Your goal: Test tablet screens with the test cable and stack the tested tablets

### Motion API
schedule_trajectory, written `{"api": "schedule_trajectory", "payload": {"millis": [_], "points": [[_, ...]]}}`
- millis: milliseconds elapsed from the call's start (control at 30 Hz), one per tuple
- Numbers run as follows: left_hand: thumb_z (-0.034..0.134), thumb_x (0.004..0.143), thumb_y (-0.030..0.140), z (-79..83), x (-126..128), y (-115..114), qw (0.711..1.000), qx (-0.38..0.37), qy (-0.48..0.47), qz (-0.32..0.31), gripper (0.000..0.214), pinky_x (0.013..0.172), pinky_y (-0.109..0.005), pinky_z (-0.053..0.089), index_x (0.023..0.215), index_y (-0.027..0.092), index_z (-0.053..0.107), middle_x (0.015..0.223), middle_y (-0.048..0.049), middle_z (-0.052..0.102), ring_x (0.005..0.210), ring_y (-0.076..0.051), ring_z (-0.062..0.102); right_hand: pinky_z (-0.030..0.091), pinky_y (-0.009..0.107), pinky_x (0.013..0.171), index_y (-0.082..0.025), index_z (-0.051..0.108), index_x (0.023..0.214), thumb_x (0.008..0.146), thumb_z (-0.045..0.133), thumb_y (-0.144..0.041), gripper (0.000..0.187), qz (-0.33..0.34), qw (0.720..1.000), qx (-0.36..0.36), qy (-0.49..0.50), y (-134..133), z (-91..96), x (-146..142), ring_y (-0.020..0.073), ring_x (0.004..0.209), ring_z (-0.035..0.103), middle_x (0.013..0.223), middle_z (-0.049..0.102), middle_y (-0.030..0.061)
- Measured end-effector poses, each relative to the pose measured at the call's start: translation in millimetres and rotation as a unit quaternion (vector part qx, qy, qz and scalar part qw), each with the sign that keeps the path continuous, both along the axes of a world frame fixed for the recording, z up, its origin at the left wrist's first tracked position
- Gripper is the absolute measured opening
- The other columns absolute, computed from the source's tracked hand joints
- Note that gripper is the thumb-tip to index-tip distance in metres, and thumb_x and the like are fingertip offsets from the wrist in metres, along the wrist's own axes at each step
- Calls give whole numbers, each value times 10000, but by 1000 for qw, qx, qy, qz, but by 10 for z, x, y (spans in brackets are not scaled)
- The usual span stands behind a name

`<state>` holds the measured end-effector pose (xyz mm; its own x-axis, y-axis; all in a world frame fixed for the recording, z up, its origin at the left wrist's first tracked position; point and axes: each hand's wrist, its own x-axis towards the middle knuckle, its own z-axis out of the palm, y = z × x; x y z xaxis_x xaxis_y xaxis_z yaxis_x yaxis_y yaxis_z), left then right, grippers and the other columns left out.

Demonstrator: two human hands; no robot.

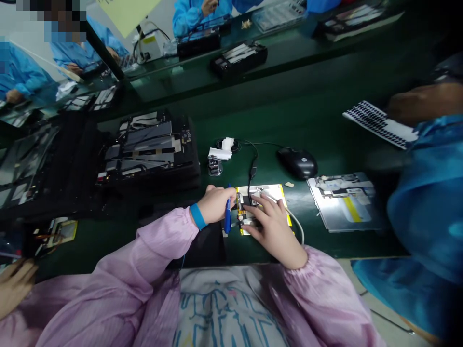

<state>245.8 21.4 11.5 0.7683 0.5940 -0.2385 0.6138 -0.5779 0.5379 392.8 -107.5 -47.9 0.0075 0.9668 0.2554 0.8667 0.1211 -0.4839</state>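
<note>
My left hand (217, 207) is closed around a blue pen (227, 217), which points down along the left side of a flat electronic assembly (273, 192). Yellow tape edges this silvery panel, and small circuit parts show along its left side. My right hand (269, 224) lies over the assembly with its fingers spread, the fingertips at the circuit parts. A black cable (253, 171) runs down to the panel from above. From under my right hand a white cable (300, 226) curves out to the right. My fingers hide part of the panel's middle.
A black mouse (298, 162) and a small counter (215, 165) stand behind the panel. Stacked device parts (148, 144) fill the left. At right lies another metal panel (342, 202); beyond it a blue-sleeved co-worker's hand (423, 103) holds a patterned sheet (378, 123). Another person's hand (16, 284) is at left.
</note>
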Motion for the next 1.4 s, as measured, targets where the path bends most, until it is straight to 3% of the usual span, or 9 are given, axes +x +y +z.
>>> {"api": "schedule_trajectory", "payload": {"millis": [1167, 1400], "points": [[478, 808, 183, 1, -6, 7, 998, 29, 40, -32, 73, 764, -336, 278, 736, 183, 487, 676, 20, 618, 710, -158, 534, 244, 607, 1054, -216, 587, 1168, 841, 587, -405, 378, 4, 1000, 8, -14, 0, 6, -4, 337, 1289, 396, 1317, 519, 133], [507, 745, 142, 12, 21, -27, 998, 36, 55, -23, 45, 772, -342, 274, 756, 184, 495, 729, 8, 645, 749, -168, 541, 245, 618, 1047, -253, 601, 1176, 857, 572, -404, 355, 8, 1000, 6, -28, -1, 16, -12, 340, 1281, 396, 1322, 504, 124]]}}
